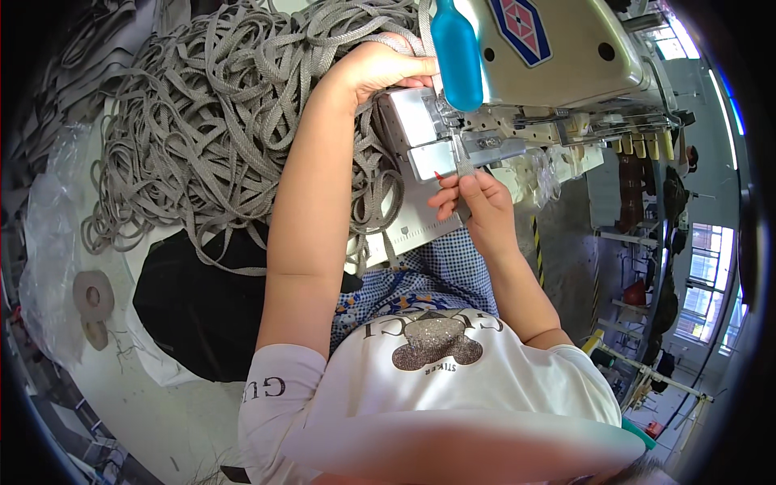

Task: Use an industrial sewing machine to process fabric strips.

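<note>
Workshop, sewing machine point(558, 48), white table point(121, 396), grey tape heap point(202, 121)

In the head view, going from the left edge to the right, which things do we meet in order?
Clear plastic bag → tape roll → pile of grey straps → left hand → blue bottle → right hand → sewing machine → windows.

Bright daylight through tall windows point(702, 279) at the right, grey concrete floor point(570, 267) below, white desk point(121, 388) at the left, what may be further workstations point(647, 372) blurred toward the rim.
</note>
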The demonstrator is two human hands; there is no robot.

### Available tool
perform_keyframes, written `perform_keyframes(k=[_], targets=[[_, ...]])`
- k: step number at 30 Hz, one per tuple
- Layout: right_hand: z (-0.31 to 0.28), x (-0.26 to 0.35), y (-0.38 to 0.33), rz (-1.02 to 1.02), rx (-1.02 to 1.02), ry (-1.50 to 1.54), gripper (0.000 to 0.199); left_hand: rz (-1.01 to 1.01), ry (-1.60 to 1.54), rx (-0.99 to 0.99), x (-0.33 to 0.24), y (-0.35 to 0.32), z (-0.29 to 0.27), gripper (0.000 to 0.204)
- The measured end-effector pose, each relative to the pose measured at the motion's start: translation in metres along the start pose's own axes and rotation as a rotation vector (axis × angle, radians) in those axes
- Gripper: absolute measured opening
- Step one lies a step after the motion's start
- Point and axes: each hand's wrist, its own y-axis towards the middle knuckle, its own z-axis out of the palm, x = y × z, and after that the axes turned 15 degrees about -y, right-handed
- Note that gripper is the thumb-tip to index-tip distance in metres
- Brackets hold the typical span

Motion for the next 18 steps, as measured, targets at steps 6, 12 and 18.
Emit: perform_keyframes(k=[6, 12, 18], targets=[[-0.0012, 0.0004, -0.0006, 0.009, 0.013, -0.008, 0.029, 0.009, -0.002, -0.002, -0.0033, -0.0032, 0.004, 0.028], [0.0012, 0.0006, -0.0002, 0.004, 0.011, -0.006, 0.029, 0.014, -0.035, -0.005, 0.0016, -0.0002, -0.0024, 0.027], [-0.0001, 0.002, 0.0005, -0.006, 0.013, -0.011, 0.03, 0.021, 0.001, -0.008, 0.0, 0.0007, -0.0004, 0.026]])
